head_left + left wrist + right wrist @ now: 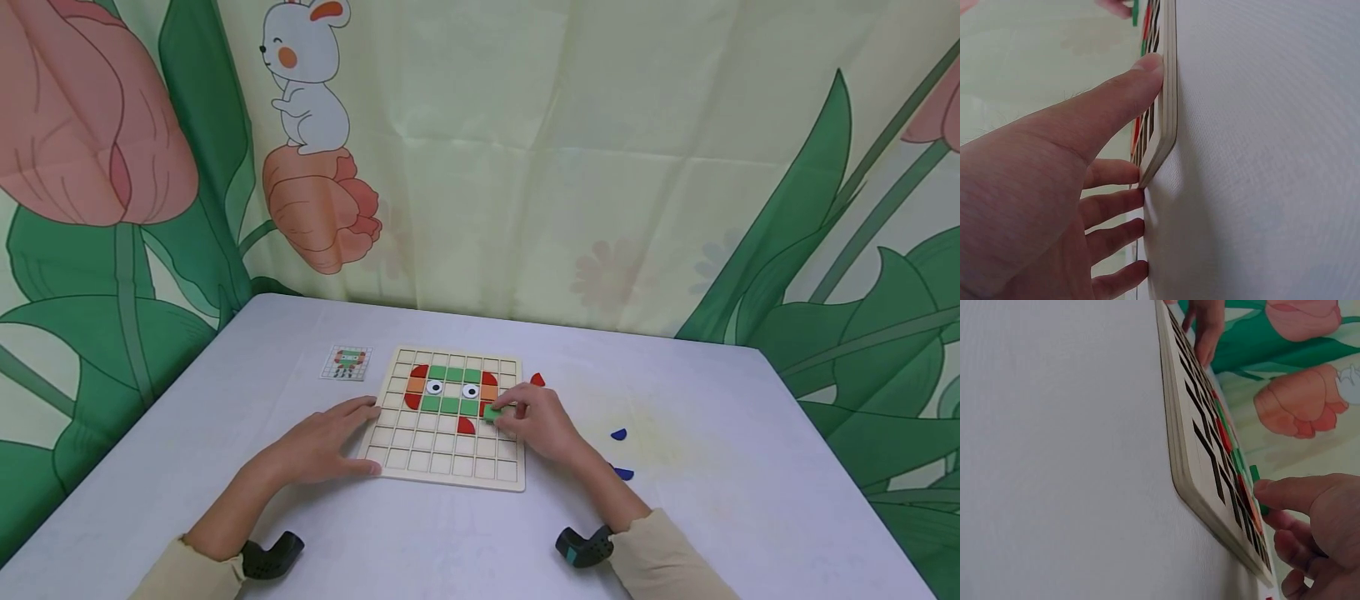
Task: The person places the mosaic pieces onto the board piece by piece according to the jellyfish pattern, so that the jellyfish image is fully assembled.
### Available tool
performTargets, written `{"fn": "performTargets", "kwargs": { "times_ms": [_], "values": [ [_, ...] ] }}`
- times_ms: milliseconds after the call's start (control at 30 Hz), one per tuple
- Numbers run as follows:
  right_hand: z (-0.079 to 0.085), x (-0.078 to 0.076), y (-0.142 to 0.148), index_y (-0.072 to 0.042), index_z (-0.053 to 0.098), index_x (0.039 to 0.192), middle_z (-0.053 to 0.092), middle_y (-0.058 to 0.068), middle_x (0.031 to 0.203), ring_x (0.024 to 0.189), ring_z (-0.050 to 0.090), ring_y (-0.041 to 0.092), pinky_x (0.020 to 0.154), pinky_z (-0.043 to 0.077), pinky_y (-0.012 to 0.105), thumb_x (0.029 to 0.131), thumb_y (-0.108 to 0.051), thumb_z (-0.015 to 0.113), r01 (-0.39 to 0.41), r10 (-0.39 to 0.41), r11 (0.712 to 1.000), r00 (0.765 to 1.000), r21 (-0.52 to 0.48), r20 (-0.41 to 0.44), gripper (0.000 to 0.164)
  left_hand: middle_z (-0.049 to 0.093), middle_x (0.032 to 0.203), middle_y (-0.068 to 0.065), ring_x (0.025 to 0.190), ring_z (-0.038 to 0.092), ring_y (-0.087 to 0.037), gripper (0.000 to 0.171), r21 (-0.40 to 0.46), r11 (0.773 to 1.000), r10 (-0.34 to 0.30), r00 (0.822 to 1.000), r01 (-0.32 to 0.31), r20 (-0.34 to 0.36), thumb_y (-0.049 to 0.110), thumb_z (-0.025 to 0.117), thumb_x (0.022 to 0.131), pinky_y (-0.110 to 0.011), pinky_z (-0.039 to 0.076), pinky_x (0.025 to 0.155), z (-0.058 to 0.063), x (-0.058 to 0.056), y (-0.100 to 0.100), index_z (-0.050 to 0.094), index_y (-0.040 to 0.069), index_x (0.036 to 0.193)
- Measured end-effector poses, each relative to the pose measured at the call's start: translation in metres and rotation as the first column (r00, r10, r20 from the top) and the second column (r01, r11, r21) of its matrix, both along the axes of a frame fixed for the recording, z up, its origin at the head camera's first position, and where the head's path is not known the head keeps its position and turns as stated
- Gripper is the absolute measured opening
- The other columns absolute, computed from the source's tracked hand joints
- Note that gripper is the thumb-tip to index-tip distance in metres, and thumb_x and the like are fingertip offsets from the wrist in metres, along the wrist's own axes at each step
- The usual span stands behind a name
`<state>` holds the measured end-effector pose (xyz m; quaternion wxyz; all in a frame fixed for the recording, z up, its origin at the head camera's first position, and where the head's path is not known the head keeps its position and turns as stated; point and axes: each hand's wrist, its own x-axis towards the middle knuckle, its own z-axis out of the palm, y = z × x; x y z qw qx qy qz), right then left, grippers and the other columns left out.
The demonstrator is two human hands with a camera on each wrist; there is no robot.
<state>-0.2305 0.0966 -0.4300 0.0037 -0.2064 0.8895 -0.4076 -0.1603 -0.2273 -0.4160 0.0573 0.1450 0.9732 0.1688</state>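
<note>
A wooden grid board (450, 482) lies on the white table, with red, orange and green tiles and two eye tiles (434, 387) set in its upper cells. Lower on the grid sits a red quarter-round tile (466, 426). My right hand (543, 423) pinches a green tile (1255, 474) between thumb and fingers, over the board's right side. At the board's left side is my left hand (324, 446), fingers spread and fairly straight. Its thumb (1150, 65) rests on the board's near edge, and the index fingertip touches the left edge.
A small picture card (347, 363) with a gridded figure lies beyond the board's left corner. To the right are a red piece (537, 379), a blue piece (618, 434) and more blue (623, 473) partly behind the right forearm. A printed curtain (480, 208) hangs behind the table.
</note>
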Motion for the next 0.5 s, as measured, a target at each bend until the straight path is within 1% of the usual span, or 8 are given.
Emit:
{"fn": "performTargets", "kwargs": {
  "times_ms": [133,267,400,500],
  "values": [
    [0.001,0.003,-0.009,-0.015,0.076,0.093,0.068,-0.001,0.091,0.067,0.049,0.014,0.054,0.038,0.02,0.079,-0.01,0.079,-0.064,0.064,0.998,0.998,-0.018,-0.006,0.015,0.038,0.153,-0.013,0.14,0.037,-0.036,0.086,0.003,1.0,0.006,1.0,-0.006,0.001,0.055,0.076,0.075,-0.062,0.035,0.106,0.0,0.0,0.0,0.047,0.01,0.142],
    [-0.002,0.005,-0.018,-0.014,0.076,0.091,0.063,-0.002,0.082,0.067,0.049,0.013,0.054,0.039,0.019,0.079,-0.011,0.08,-0.107,0.107,0.994,0.994,-0.032,-0.004,0.013,0.038,0.153,-0.012,0.14,0.037,-0.036,0.086,0.0,1.0,0.006,1.0,-0.006,0.001,0.056,0.075,0.075,-0.063,0.034,0.106,0.0,0.0,-0.001,0.047,0.01,0.142],
    [-0.005,0.006,-0.023,-0.016,0.076,0.09,0.058,-0.003,0.077,0.067,0.049,0.012,0.056,0.04,0.018,0.079,-0.013,0.079,-0.131,0.131,0.991,0.991,-0.022,-0.005,0.012,0.038,0.153,-0.012,0.14,0.037,-0.035,0.086,-0.001,1.0,0.005,1.0,-0.005,0.0,0.056,0.075,0.075,-0.062,0.035,0.106,-0.001,0.0,-0.001,0.047,0.01,0.142],
    [-0.005,0.006,-0.025,-0.017,0.076,0.091,0.059,-0.004,0.079,0.068,0.049,0.012,0.056,0.039,0.018,0.079,-0.014,0.079,-0.136,0.136,0.991,0.991,-0.011,0.002,0.013,0.038,0.153,-0.012,0.14,0.038,-0.035,0.086,0.001,1.0,0.004,1.0,-0.004,0.0,0.056,0.075,0.075,-0.062,0.035,0.106,0.0,0.0,-0.001,0.047,0.01,0.142]
  ]
}}
